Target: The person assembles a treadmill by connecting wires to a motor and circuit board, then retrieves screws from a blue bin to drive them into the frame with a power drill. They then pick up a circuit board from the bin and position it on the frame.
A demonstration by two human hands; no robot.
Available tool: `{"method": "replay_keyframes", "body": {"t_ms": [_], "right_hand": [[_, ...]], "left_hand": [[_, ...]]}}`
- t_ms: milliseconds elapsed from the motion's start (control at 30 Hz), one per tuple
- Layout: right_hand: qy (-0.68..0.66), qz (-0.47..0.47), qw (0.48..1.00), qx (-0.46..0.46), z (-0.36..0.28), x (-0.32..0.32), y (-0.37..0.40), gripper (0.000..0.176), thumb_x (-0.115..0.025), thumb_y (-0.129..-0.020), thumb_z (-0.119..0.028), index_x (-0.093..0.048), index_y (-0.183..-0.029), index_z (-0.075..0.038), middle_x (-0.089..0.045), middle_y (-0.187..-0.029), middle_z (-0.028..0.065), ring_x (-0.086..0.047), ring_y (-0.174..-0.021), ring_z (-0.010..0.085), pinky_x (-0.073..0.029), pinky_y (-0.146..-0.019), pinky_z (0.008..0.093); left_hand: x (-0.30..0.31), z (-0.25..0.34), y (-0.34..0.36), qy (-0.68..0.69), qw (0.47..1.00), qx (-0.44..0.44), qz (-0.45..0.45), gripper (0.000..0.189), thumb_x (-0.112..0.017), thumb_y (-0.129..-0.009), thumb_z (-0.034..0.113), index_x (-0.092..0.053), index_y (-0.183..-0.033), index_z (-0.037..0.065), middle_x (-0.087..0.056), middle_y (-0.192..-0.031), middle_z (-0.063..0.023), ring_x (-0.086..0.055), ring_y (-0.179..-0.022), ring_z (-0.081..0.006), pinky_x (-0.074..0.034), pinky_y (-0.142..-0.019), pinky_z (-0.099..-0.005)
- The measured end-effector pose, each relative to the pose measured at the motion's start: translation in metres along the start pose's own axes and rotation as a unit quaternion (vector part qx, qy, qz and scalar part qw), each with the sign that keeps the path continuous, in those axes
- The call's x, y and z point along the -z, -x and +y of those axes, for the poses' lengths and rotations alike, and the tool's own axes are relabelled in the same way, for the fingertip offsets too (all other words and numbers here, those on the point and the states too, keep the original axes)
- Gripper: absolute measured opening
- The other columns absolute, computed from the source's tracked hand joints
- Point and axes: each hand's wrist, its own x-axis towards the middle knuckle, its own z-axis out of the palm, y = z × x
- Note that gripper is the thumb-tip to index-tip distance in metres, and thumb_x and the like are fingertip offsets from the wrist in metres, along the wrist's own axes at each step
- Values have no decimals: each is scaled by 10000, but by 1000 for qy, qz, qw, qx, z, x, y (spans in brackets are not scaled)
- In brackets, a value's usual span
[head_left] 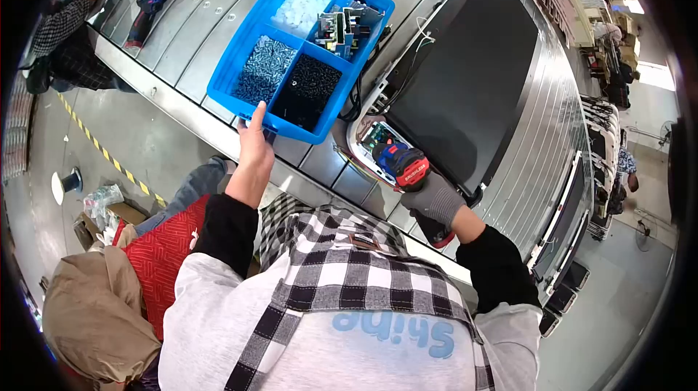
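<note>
My left hand (256, 147), bare, grips the near corner of a blue divided parts tray (218, 89), one finger over the rim and the others mostly hidden below. Its compartments hold white plastic pieces (301, 10), silver screws (267, 60), black screws (313, 85) and circuit boards (349, 27). My right hand (436, 202), in a grey glove, is closed around a cordless drill (402, 164) with a red and blue body. The drill's front end is over a green circuit board (374, 135) in the corner of a large dark panel unit (465, 71); its tip is hidden.
The slatted metal conveyor table (196, 42) runs across the view. Another drill (149, 9) lies at its far left, near another person's checked sleeve (62, 31). Loose wires (363, 165) hang by the panel's corner. More panel units (560, 224) are on the right.
</note>
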Motion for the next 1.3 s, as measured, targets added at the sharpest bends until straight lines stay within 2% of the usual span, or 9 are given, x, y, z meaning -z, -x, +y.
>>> {"method": "replay_keyframes", "body": {"t_ms": [367,600,700,833,1033,1133,1167,1233,1300], "right_hand": [[38,8,998,39,12,-2,-12,227,-600,-661,-195,-567,-810,-27,-581,-630,98,-595,-580,201,-495,-582,321],[-190,87,962,176,111,-31,41,235,-647,-662,-107,-574,-868,-21,-588,-678,58,-577,-600,162,-480,-553,314],[-248,134,924,260,160,-51,72,290,-632,-660,-88,-563,-936,-30,-569,-740,38,-551,-636,134,-478,-574,311],[-366,73,910,179,257,-85,99,365,-635,-633,-30,-551,-987,-52,-551,-797,14,-539,-696,132,-479,-616,302],[-239,87,913,318,387,-131,107,327,-636,-675,3,-523,-977,-52,-574,-725,44,-583,-579,151,-485,-520,292],[-360,61,896,253,431,-156,139,313,-652,-675,-26,-523,-959,-65,-563,-730,37,-584,-602,150,-489,-526,298],[-405,51,884,228,456,-166,114,282,-665,-673,-64,-533,-923,-60,-559,-730,30,-554,-602,127,-474,-528,294],[-270,115,941,168,456,-171,148,248,-652,-665,-77,-532,-881,-51,-549,-717,21,-520,-599,113,-451,-525,294],[-214,244,892,314,463,-182,172,301,-638,-678,-147,-559,-945,-33,-575,-793,70,-532,-697,165,-461,-649,311]], "left_hand": [[-11,-4,-37,-73,991,-61,94,379,-632,-652,-7,-477,-994,47,-494,-774,-22,-463,-655,-144,-388,-556,-325],[51,-21,-3,-70,983,-85,150,395,-636,-639,-25,-499,-1004,38,-533,-778,-40,-500,-642,-160,-409,-559,-303],[117,-44,27,-49,982,-99,150,367,-633,-672,1,-493,-1005,68,-530,-802,-37,-508,-670,-163,-435,-581,-315],[164,-77,148,-6,979,-66,192,274,-642,-677,27,-452,-860,101,-453,-756,-31,-476,-691,-181,-486,-613,-374],[270,-174,280,26,987,-41,155,308,-632,-697,30,-481,-961,78,-502,-866,-50,-522,-795,-216,-484,-691,-408],[332,-222,313,-42,996,-39,76,217,-590,-766,173,-508,-946,84,-555,-876,-32,-545,-782,-167,-459,-702,-328],[308,-243,325,-90,989,5,116,246,-609,-744,52,-493,-957,94,-492,-866,-17,-488,-814,-160,-446,-769,-326],[344,-268,327,-194,973,83,95,139,-627,-749,217,-543,-763,107,-480,-752,6,-475,-728,-119,-416,-692,-270],[286,-271,376,-393,895,103,182,304,-667,-659,307,-569,-787,49,-526,-796,-8,-481,-732,-134,-400,-676,-283]]}}
